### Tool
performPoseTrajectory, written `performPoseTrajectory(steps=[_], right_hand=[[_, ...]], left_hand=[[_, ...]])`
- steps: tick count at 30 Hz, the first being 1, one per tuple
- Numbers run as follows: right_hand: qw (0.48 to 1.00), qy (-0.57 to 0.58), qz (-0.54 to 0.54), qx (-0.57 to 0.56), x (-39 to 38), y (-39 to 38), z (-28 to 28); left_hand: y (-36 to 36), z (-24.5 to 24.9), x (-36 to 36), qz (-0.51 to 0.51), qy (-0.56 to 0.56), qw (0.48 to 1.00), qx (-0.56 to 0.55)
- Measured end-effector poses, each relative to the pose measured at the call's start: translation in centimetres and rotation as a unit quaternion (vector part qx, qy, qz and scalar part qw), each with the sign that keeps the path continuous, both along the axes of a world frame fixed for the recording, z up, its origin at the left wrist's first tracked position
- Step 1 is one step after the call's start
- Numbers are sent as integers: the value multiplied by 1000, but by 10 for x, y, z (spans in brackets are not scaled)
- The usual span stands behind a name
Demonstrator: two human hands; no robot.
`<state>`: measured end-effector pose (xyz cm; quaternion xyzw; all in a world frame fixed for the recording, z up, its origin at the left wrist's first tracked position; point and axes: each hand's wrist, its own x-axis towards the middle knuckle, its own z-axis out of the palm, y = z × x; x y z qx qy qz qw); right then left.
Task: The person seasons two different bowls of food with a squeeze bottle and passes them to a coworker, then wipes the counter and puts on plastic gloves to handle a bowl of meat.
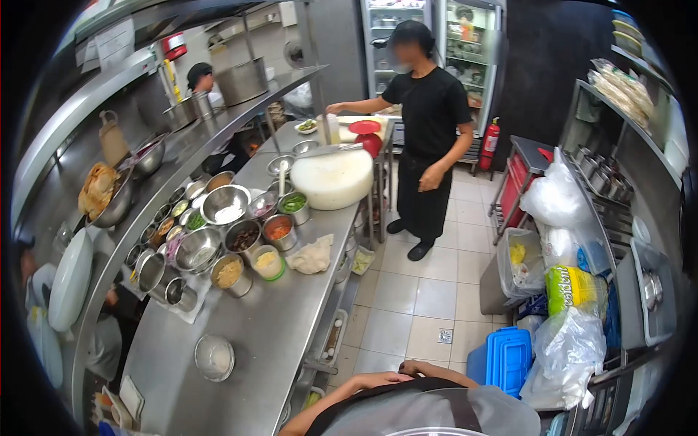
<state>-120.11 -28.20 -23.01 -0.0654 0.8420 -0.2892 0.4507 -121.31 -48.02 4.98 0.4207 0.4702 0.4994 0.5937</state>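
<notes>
Head view, the one we have: our hands are low in the frame, bottom centre, brought close together just past the front of the black apron, left hand and right hand side by side. Fingers look drawn in rather than spread; the apron covers part of them, so we can't tell if anything is held. Apron is the thing nearest both hands, spread across the bottom edge. Steel counter fills lower left to centre, its edge left of our hands. On it, lower left: a bowl with whitish contents, apart from the rest. Left of centre: crowded steel bowls and tubs of chopped food; at their right end, a crumpled pale cloth near the counter edge. Above that, a thick round white block. A co-worker in black stands upper centre, beside the counter, taking up the far end of the aisle, one arm out over the counter. Overhead shelf rail cuts across upper left, partly blocking a second person. Right side is cluttered: blue lidded bin right of our hands, clear plastic bag just beside it, grey bin above. Red fire extinguisher upper right of centre, near the glass-door fridge.
</notes>
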Motion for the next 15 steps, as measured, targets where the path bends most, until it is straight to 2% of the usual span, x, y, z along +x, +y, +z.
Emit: performPoseTrajectory(steps=[2,5,8,9,12,15], right_hand=[[1000,-3,-12,-8,8,1,0],[999,-5,-49,-7,23,15,-1],[994,-6,-113,6,52,44,-5],[990,-6,-139,16,67,56,-9],[974,-10,-220,47,118,90,-20],[951,-5,-303,56,163,92,-29]], left_hand=[[11,-23,2,-8,28,997,69],[19,-13,2,33,122,973,194],[35,-31,1,18,170,970,173],[38,12,-1,-8,161,980,114],[57,-8,-2,-95,306,945,68],[66,-6,5,-156,314,935,49]])
